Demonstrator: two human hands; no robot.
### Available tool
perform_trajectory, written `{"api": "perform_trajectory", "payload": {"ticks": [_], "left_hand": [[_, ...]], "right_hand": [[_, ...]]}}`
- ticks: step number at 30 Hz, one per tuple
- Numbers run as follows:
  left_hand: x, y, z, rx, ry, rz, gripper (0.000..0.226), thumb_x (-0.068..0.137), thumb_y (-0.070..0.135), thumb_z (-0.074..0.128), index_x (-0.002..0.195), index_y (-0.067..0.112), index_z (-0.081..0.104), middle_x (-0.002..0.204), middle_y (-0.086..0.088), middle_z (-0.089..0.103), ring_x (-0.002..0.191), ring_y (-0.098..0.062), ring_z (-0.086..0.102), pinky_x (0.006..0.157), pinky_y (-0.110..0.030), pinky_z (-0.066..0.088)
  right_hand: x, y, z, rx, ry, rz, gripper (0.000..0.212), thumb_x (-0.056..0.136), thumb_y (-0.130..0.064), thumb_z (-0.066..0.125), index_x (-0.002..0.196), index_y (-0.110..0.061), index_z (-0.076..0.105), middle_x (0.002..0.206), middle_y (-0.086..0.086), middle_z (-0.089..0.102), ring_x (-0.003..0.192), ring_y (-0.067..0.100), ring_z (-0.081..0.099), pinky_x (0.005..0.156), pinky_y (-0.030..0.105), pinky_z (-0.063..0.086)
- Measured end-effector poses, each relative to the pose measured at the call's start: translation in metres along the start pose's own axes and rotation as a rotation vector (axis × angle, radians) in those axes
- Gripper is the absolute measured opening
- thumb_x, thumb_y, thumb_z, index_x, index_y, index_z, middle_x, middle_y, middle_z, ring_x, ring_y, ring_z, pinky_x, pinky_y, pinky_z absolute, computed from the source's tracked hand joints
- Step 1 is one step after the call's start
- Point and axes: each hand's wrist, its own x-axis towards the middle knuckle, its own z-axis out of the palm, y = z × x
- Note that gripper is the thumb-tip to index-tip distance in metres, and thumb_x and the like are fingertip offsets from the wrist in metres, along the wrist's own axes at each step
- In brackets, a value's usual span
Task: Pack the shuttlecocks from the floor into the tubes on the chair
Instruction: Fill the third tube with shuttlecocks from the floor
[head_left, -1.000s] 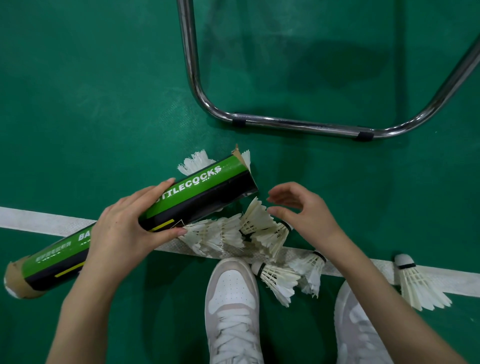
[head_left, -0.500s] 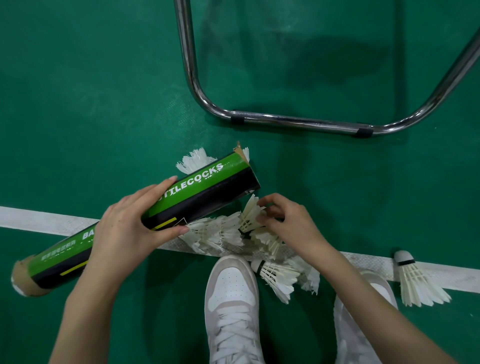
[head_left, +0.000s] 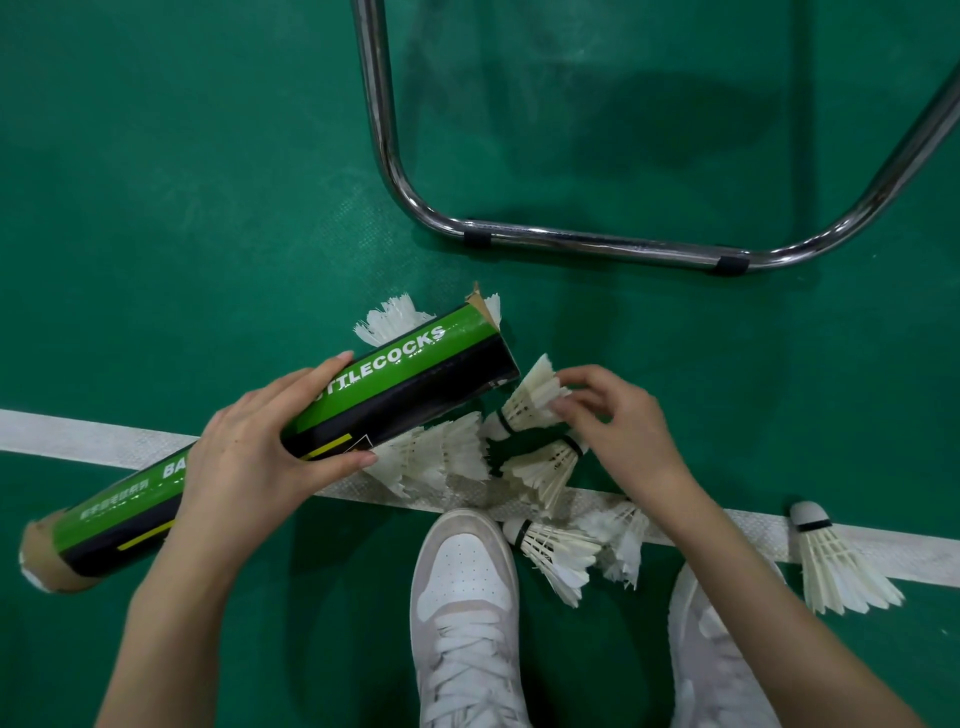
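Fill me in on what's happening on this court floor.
A person is crouched over a scatter of shuttlecocks on the green floor. The left hand grips a green and black shuttlecock tube, held slanted with its torn open end toward the pile. The right hand pinches the feathers of one shuttlecock just beside that open end; it is not in the tube yet. Several more lie by the white shoes, one lone shuttlecock off to the right. A chrome chair frame stands just beyond.

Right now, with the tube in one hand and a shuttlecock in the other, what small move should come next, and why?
Probably turn the shuttlecock cork-first toward the tube's open end and slide it in. The right hand pinches its feathers just beside that torn opening, cork pointing down-left, while the left hand grips the tube.
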Motion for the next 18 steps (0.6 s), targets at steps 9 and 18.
{"api": "perform_trajectory", "payload": {"ticks": [9, 18], "left_hand": [[0.002, 0.008, 0.001, 0.003, -0.01, 0.031, 0.081, 0.056, 0.065, 0.062, 0.133, 0.046, 0.044, 0.121, 0.012, 0.06, 0.108, -0.019, 0.056, 0.085, -0.045, 0.047], [0.002, 0.011, -0.004, 0.005, 0.009, 0.03, 0.081, 0.056, 0.062, 0.064, 0.132, 0.045, 0.045, 0.12, 0.011, 0.061, 0.108, -0.018, 0.056, 0.085, -0.044, 0.048]], "right_hand": [[-0.004, -0.026, -0.033, 0.146, 0.242, -0.138, 0.024, 0.087, -0.013, 0.062, 0.09, -0.037, 0.059, 0.089, -0.014, 0.069, 0.085, -0.002, 0.065, 0.077, 0.011, 0.048], [-0.006, -0.053, -0.035, 0.226, 0.319, -0.205, 0.022, 0.088, -0.012, 0.06, 0.09, -0.033, 0.058, 0.082, -0.017, 0.069, 0.082, -0.004, 0.065, 0.075, 0.01, 0.046]]}}
